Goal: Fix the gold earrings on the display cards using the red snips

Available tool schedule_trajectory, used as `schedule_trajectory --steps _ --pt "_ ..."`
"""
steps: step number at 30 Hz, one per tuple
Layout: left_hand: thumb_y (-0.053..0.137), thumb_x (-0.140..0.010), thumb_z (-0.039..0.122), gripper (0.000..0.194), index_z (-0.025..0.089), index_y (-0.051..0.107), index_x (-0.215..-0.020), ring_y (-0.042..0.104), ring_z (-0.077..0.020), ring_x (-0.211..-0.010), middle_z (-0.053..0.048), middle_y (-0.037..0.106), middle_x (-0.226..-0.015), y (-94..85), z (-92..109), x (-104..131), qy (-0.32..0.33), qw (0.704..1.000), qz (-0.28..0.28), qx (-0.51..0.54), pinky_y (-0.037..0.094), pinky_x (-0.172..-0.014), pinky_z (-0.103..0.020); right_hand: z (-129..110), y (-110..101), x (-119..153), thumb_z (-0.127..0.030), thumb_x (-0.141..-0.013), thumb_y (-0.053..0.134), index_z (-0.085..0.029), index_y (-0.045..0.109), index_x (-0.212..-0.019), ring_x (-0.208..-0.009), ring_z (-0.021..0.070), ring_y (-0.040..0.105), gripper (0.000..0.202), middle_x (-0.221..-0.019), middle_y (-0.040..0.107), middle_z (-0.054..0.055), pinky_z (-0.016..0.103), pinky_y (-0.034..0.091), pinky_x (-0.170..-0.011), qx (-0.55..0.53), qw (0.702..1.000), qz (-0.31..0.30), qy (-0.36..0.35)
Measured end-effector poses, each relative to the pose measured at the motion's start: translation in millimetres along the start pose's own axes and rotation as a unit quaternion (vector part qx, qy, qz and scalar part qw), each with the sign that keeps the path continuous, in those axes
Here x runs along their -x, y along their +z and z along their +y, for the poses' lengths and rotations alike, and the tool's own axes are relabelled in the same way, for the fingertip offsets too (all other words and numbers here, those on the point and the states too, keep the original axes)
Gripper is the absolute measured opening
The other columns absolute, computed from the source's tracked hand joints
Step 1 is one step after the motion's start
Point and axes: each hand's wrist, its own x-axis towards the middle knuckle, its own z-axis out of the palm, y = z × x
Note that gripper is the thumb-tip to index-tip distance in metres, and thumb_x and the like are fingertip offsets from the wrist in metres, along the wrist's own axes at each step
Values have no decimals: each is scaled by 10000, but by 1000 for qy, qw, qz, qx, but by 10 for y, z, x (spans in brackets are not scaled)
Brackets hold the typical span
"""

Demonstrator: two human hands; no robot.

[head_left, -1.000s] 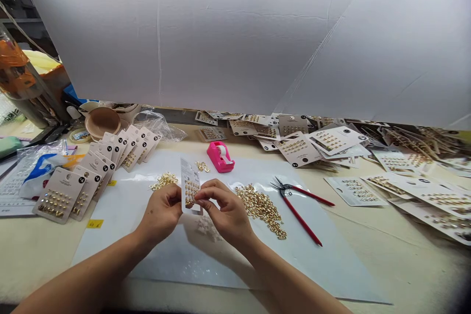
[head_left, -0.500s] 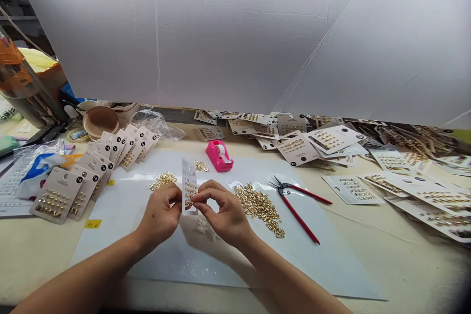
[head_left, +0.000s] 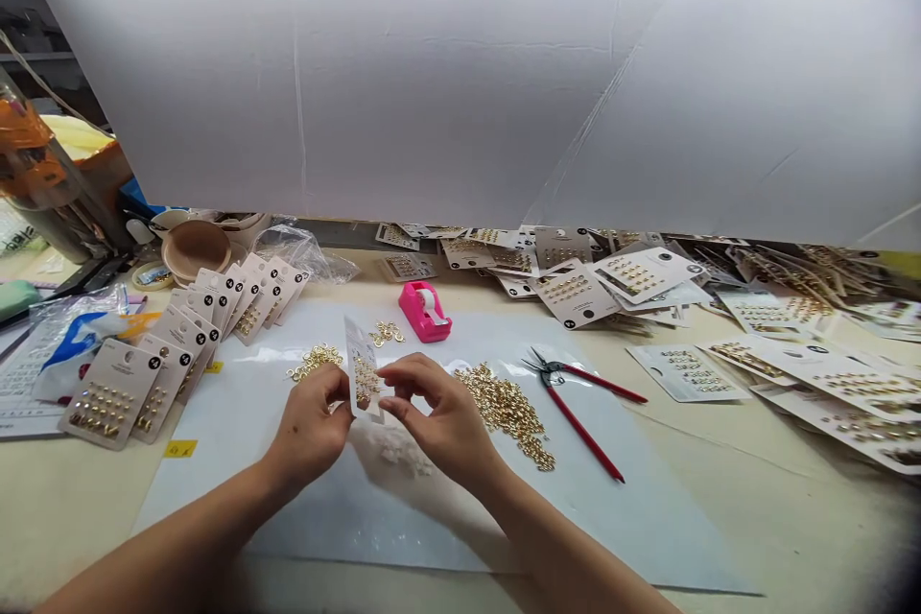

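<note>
Upright above the work sheet, a pale earring card point(head_left: 364, 372) with rows of gold earrings is held nearly edge-on to me. My left hand point(head_left: 313, 422) is closed on its left edge, thumb and fingers pressed together. On the other side, the curled fingers of my right hand point(head_left: 438, 413) touch the card's right edge and the earrings there; whether a small piece sits between the fingertips is hidden. Below the hands lies a small whitish heap point(head_left: 403, 451). Gold rings point(head_left: 315, 362) are piled beyond my left hand, and small gold pieces point(head_left: 504, 408) spread beside my right.
Behind the hands stands a pink tape dispenser point(head_left: 424, 312). Red-handled pliers point(head_left: 582, 417) lie open at the right. Filled earring cards point(head_left: 107, 393) fan out at the left, and more cards point(head_left: 572, 293) are heaped at the back right. A white board point(head_left: 460, 86) closes off the rear.
The card tilts a little more, its top leaning left. My right thumb and index finger have parted slightly at its edge. The whole view has shifted a little.
</note>
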Motion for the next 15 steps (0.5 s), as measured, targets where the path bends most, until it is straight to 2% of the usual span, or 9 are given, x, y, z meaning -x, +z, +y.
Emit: schedule_trajectory --steps 3,6,8,9,11,12,14,15 --pt "488 -750 55 139 162 564 -703 542 -183 -728 -50 583 -748 -8 -26 14 85 987 24 -134 436 -636 -299 -76 -28 17 -328 -823 562 -192 576 -838 -638 136 562 138 -724 587 14 288 476 -598 -59 997 -29 45" --pt "449 -796 67 170 147 562 -697 514 -206 -710 -85 569 -733 11 -70 41 191 943 51 -267 431 -628 -336 -114 35 56 -369 -814 567 -192 533 -825 -631 143 566 180 -707 594 15 293 475 -589 -57 994 -72 60" --pt "430 -814 61 208 149 563 -681 504 -207 -705 -86 566 -712 19 -85 48 226 927 47 -296 434 -634 -344 -104 89 71 -332 -797 591 -198 511 -812 -642 144 563 157 -712 595 14 299 480 -604 -28 996 -64 62" --pt "434 -820 61 206 151 569 -693 507 -205 -717 -81 571 -716 15 -86 44 230 930 40 -285 440 -648 -345 -89 106 70 -317 -799 588 -201 504 -808 -643 143 565 144 -710 594 13 301 486 -612 -24 996 -56 66" --pt "483 -818 88 133 157 593 -787 529 -208 -801 -79 588 -800 -9 -76 17 203 951 47 -228 457 -715 -356 -42 112 47 -319 -812 572 -200 502 -830 -651 143 578 139 -740 601 21 307 502 -617 -53 995 -35 77" --pt "525 -807 116 106 160 596 -872 535 -216 -870 -87 589 -882 -28 -68 -4 171 965 67 -189 460 -765 -371 -15 101 28 -332 -817 567 -197 505 -848 -650 144 586 152 -754 605 25 308 509 -612 -81 993 -27 83" --pt "610 -770 193 288 162 549 -1049 521 -241 -1011 -117 553 -1056 -70 -50 -54 75 986 121 -85 445 -860 -409 37 64 -16 -360 -823 560 -193 511 -872 -634 142 590 181 -752 609 23 304 513 -590 -132 987 -12 91" --pt "632 -758 237 379 158 512 -1109 516 -253 -1053 -133 535 -1113 -87 -43 -78 18 992 128 -12 443 -879 -421 59 44 -37 -369 -825 558 -193 514 -875 -624 140 590 188 -741 611 19 299 510 -577 -152 984 -11 92"
